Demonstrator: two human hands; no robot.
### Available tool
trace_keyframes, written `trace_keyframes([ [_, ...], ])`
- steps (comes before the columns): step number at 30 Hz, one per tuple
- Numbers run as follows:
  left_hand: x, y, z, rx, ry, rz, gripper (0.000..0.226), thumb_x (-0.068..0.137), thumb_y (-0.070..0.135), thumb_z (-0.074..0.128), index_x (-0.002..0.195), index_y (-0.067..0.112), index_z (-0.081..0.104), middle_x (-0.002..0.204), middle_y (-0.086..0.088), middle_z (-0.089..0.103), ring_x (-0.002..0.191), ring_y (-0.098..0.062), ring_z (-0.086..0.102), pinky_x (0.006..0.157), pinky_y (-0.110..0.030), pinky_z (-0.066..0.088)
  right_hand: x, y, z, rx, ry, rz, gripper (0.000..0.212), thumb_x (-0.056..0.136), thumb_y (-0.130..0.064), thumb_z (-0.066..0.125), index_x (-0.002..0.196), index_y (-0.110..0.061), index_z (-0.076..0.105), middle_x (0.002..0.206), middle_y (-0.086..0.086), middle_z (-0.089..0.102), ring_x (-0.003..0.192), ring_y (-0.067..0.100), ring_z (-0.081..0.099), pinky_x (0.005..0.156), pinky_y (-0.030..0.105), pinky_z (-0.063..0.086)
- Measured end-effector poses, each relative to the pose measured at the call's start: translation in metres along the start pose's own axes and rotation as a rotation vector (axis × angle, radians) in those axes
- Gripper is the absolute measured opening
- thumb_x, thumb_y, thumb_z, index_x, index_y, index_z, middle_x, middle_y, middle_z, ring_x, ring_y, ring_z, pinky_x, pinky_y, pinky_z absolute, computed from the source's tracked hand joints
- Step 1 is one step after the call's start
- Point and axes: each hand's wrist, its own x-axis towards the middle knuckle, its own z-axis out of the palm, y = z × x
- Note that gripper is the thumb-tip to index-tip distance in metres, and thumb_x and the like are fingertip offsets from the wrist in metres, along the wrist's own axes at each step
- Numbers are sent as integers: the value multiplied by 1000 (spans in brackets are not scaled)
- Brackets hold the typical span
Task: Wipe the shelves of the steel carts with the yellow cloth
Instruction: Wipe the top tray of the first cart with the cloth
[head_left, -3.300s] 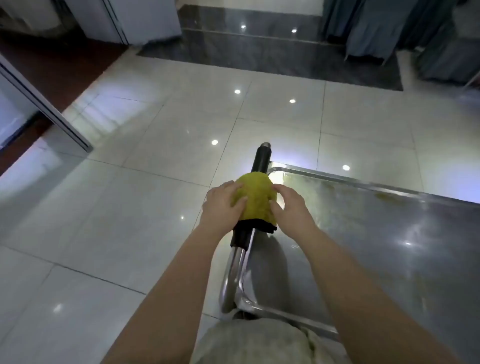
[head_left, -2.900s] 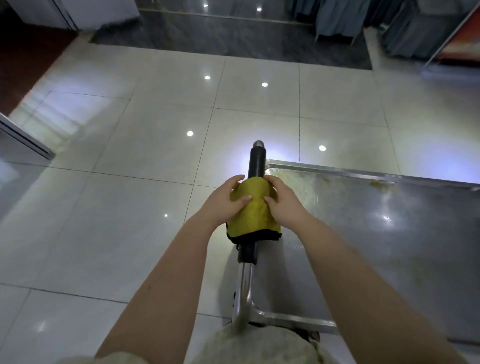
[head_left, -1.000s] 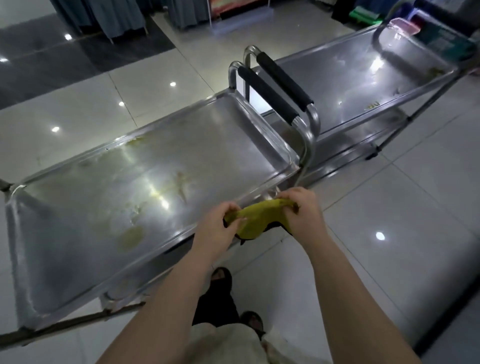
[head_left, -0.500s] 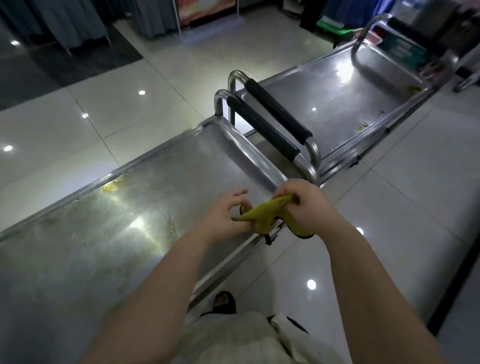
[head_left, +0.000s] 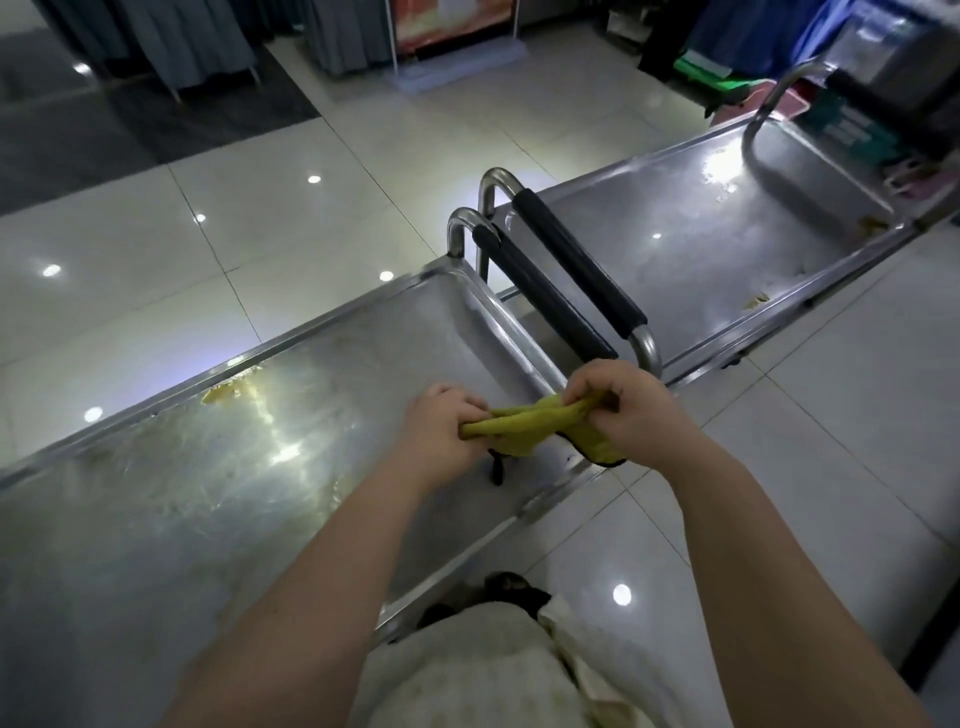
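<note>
While the yellow cloth (head_left: 524, 423) is stretched between them, the left hand (head_left: 441, 428) and the right hand (head_left: 631, 410) each grip 1 end of it, fingers curled round the bunched fabric. The cloth hangs just above the right-hand end of the nearer cart's shelf (head_left: 208, 493), close to the rim. A black-edged corner droops below the right hand, and a short black loop (head_left: 497, 467) dangles beneath the cloth's middle. This shelf carries yellowish smears (head_left: 234, 392) by its far rim and dull streaks across its middle. 2 black-padded handles (head_left: 540, 296) stand side by side just beyond the hands, 1 on each cart, very near each other. The farther cart (head_left: 701, 249) stretches away to the upper right, its top shelf dotted with small yellowish scraps (head_left: 756, 301) along the near rim and at the far end. Pale glossy floor tiles (head_left: 260, 218) surround both carts, with bright light spots reflected in them. Light-coloured clothing (head_left: 467, 670) of the person shows at the bottom edge.
</note>
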Motion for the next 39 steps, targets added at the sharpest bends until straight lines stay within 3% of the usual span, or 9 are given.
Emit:
trace_keyframes([
  [5,5,16,-12,-147,96,-80,18,72,15,78,90,15,79,93,-4,66,96,-28,57,86,-36,44,10,16,-8,-13,-55,-4,37,81,13,55,88,-22,66,108,-4,57,105,16,50,84,24,48],
  [9,2,25,-12,-480,36,-238,25,73,-16,69,94,-2,74,90,-13,57,83,-23,55,66,-16,45,19,21,-8,-25,-118,-40,43,80,14,53,83,-28,61,109,-2,58,107,21,53,93,42,50],
  [15,-8,34,-3,-505,-74,-348,24,79,-10,64,94,4,75,83,-4,67,78,-9,59,68,-12,47,18,36,-5,-130,-323,66,45,90,2,40,86,-40,55,101,2,55,91,23,56,80,41,53],
  [19,-18,17,4,-653,-234,-491,18,78,7,77,94,15,73,88,0,73,85,-12,68,76,-23,53,17,50,-8,-40,-317,95,35,93,-9,48,93,-42,59,96,-10,56,90,11,54,70,24,44],
  [22,-16,4,27,-614,-145,-589,15,80,14,77,93,19,72,88,1,72,84,-13,67,73,-19,51,37,65,17,-97,-266,96,23,95,-13,53,104,-32,62,95,-11,57,87,12,54,65,18,39],
  [25,-7,-9,54,-390,10,-590,14,85,11,69,75,20,65,71,1,58,72,-16,55,59,-21,42,62,76,57,-196,-255,126,30,96,-8,47,118,-21,61,111,4,59,96,22,56,77,29,46],
  [31,-1,-21,70,-185,140,-562,23,92,31,63,84,11,69,75,-8,63,68,-19,53,61,-30,38,74,96,84,-55,-236,188,20,98,-24,52,117,-20,59,106,2,57,96,21,56,82,33,45],
  [36,-5,-19,55,-546,15,-641,18,91,25,67,86,8,72,69,-5,60,61,-14,57,61,-24,45,75,106,68,72,-204,207,13,95,-35,54,105,-35,62,109,2,42,99,26,50,94,39,42],
  [39,-8,-19,57,-632,-31,-697,9,89,22,69,81,18,70,65,5,63,58,-8,61,51,-17,48,80,103,70,-40,-251,205,19,94,-37,55,111,-34,63,117,8,40,108,32,49,102,44,41],
])
